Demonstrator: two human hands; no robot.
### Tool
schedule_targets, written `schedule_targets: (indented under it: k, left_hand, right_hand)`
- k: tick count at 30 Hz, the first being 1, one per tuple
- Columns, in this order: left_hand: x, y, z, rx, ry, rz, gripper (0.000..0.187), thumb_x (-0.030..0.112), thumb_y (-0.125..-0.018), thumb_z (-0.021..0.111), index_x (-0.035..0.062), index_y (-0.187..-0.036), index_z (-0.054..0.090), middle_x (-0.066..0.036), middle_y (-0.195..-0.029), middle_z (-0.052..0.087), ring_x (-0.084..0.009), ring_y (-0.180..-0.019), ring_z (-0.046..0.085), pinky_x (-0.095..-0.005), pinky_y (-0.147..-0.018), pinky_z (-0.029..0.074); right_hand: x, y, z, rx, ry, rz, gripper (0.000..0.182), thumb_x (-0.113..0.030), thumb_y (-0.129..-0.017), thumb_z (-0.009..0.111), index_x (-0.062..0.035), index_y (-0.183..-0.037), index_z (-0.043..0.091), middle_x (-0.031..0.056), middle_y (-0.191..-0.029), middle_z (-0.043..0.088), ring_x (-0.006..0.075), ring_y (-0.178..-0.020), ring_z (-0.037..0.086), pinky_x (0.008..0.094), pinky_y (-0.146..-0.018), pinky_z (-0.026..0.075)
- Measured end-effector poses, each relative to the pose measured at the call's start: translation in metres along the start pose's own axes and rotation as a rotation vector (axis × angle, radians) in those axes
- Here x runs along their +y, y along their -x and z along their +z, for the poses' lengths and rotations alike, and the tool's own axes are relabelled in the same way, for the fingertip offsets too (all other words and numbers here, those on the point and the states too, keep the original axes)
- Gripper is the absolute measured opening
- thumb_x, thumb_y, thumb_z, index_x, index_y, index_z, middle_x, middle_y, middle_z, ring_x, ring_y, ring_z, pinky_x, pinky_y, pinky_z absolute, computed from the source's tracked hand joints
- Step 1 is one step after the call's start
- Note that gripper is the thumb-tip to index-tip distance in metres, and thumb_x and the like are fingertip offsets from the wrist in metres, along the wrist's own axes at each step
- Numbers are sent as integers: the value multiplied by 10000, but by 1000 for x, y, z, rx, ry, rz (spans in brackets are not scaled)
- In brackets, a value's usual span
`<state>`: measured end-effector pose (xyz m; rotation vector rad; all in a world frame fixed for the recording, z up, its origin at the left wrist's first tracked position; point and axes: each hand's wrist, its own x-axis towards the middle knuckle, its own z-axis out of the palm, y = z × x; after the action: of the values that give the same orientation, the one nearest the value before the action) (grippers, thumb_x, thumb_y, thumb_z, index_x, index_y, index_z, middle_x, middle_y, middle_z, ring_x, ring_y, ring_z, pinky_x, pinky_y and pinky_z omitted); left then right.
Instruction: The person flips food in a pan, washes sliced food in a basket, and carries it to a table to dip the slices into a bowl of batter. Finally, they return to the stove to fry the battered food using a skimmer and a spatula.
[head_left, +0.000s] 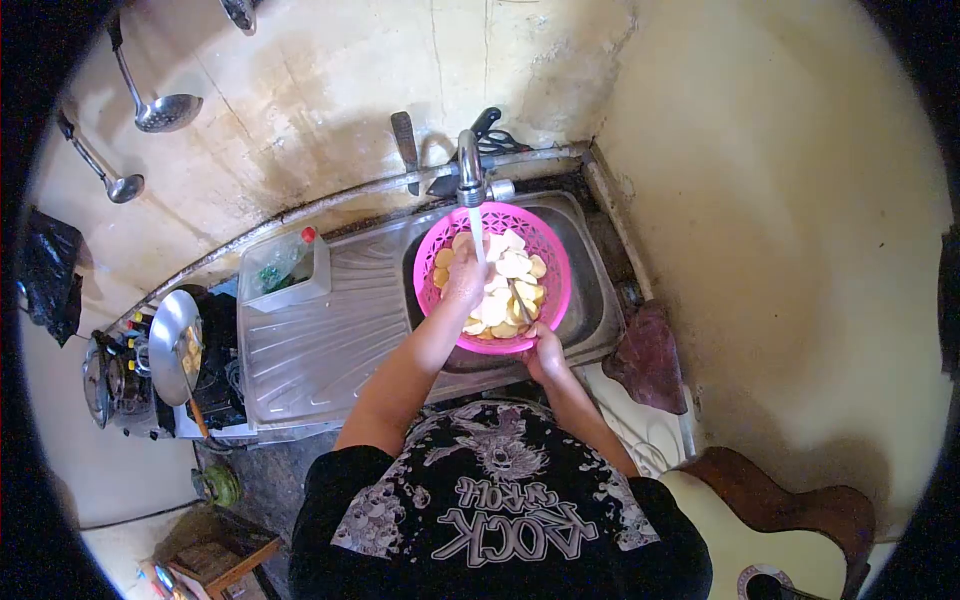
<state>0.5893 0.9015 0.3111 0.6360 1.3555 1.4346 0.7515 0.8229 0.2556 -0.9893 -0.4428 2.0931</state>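
A pink plastic colander point(556, 247) sits in the sink basin under running water, full of pale yellow slices that look like potato point(514, 264). My left hand point(466, 279) is inside it, touching the slices beside the stream, its fingers stretched out though partly washed out by glare. At the near right rim, my right hand point(545, 352) is closed on the colander's edge. A slim dark tool, perhaps a knife point(521, 302), lies across the slices close to the right hand; its exact kind is hard to make out.
Above the colander is the faucet point(470, 170). A clear plastic container point(290, 275) stands on the ribbed drainboard point(330, 350). To the left are a wok point(174, 345) and stove. Scissors point(500, 140) hang behind; a guitar point(770, 540) leans at lower right.
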Motion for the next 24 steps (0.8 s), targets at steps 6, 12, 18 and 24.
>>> schedule_targets:
  k: [6,12,18,24]
  left_hand:
    - [-24,-12,-22,-12,-885,624,261,237,-788,584,43,-955,529,-188,-798,576,-337,-801,574,-425,-704,441]
    - [14,34,-32,-688,-1320,496,709,314,-611,729,108,-1211,412,-162,-1166,423,-351,-1131,362,-429,-940,324]
    - [5,23,-36,-747,-1308,694,655,161,-658,682,139,-1245,393,-147,-1211,399,-329,-1123,391,-394,-944,348]
    - [8,12,-32,-587,-1488,621,601,145,-710,619,169,-1264,386,-169,-1264,342,-334,-1167,342,-398,-962,312]
  right_hand:
    - [-16,27,35,103,-31,-58,178,-154,-712,408,-48,-817,506,24,-666,532,143,-588,507,270,-549,422]
    - [-19,30,32,116,-23,-59,162,-150,-701,420,-51,-805,495,28,-662,523,151,-572,508,279,-504,427]
    - [6,3,-6,44,2,-55,220,-163,-694,426,-29,-854,500,59,-720,553,171,-571,519,280,-510,438]
    - [5,7,-4,34,-62,-47,249,-163,-698,421,-11,-881,494,91,-795,568,206,-680,574,321,-592,491]
